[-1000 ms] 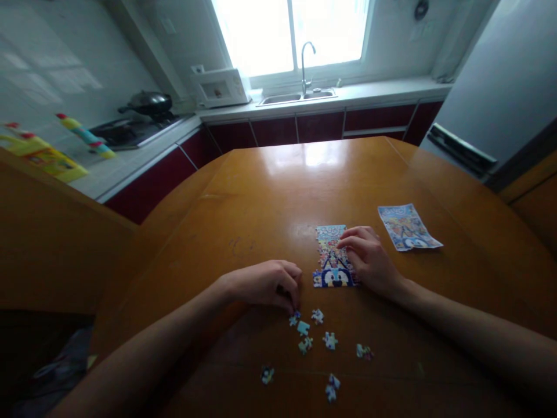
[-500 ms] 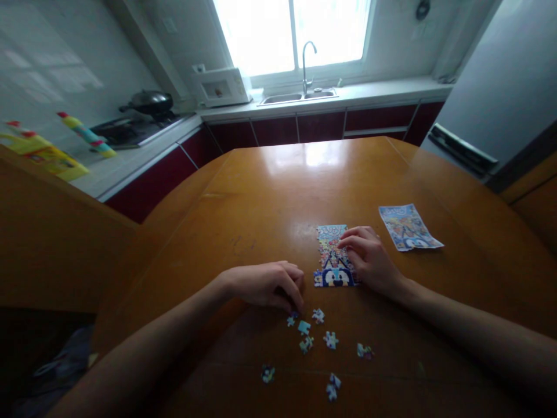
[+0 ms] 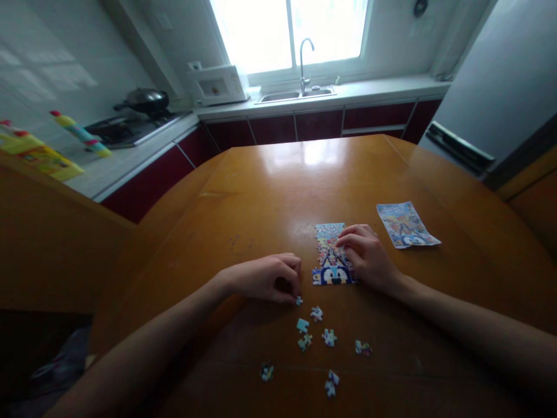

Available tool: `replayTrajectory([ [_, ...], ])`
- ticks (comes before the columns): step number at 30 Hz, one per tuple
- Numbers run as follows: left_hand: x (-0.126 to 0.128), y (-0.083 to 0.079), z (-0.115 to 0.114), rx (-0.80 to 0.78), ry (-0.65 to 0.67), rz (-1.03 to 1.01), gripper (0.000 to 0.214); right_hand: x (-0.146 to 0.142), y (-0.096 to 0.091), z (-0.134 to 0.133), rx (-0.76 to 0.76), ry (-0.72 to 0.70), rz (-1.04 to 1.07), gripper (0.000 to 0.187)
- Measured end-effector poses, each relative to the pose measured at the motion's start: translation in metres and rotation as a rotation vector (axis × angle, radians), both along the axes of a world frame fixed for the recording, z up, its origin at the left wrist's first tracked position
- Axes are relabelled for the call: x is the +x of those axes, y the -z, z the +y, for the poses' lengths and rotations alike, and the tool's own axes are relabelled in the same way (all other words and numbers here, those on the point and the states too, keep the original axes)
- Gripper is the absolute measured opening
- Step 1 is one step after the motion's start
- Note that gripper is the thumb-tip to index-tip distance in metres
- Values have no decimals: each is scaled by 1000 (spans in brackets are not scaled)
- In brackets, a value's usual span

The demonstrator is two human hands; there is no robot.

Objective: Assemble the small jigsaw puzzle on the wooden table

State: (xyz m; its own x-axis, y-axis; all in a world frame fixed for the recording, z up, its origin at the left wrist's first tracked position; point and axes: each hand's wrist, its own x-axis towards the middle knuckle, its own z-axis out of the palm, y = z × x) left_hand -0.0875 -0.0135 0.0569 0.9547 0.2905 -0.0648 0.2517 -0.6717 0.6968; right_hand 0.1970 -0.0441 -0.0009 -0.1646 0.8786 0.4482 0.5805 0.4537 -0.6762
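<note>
A partly assembled jigsaw puzzle [image 3: 333, 249] lies on the wooden table, with a blue dog's face along its near edge. My left hand [image 3: 272, 278] is left of it, thumb and fingers pinched on a small puzzle piece [image 3: 299, 301]. My right hand [image 3: 368, 255] rests over the puzzle's right side, fingers stretched out and slightly curled, touching its surface and covering part of it. Loose pieces are scattered nearer to me, among them a pale blue piece [image 3: 303, 325], a whitish piece [image 3: 329, 337] and a dark mixed piece [image 3: 267, 371].
A creased picture sheet [image 3: 408, 225] showing the same design lies right of the puzzle on the table [image 3: 261, 197]. Beyond stand a counter with a sink [image 3: 278, 97], a microwave [image 3: 220, 85] and a wok [image 3: 147, 100]. A fridge [image 3: 491, 87] is at the right.
My left hand has lifted the small puzzle piece from among the loose ones and moved it slightly up, towards the puzzle. My right hand stays on the puzzle.
</note>
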Motion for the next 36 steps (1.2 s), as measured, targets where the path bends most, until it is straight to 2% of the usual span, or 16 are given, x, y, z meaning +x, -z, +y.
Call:
replayTrajectory([
  [8, 3, 6, -2, -10, -53, -20, 8, -1, -1, 0, -7, 4, 10, 22],
  [13, 7, 6, -7, 57, -70, -51, 10, -1, -1, 0, -6, 10, 6, 22],
  [21, 26, 6, -38, 260, -129, -119, 13, -2, -2, 0, -6, 11, 11, 23],
  [27, 36, 9, -58, 333, -82, -113, 14, -1, -1, 1, -10, 13, 12, 23],
  [32, 23, -8, -38, 363, -125, 50, 19, -1, -1, 0, -15, 14, 12, 23],
  [36, 6, -17, -16, 376, -78, 133, 16, -1, -1, 1, -18, 7, 18, 23],
])
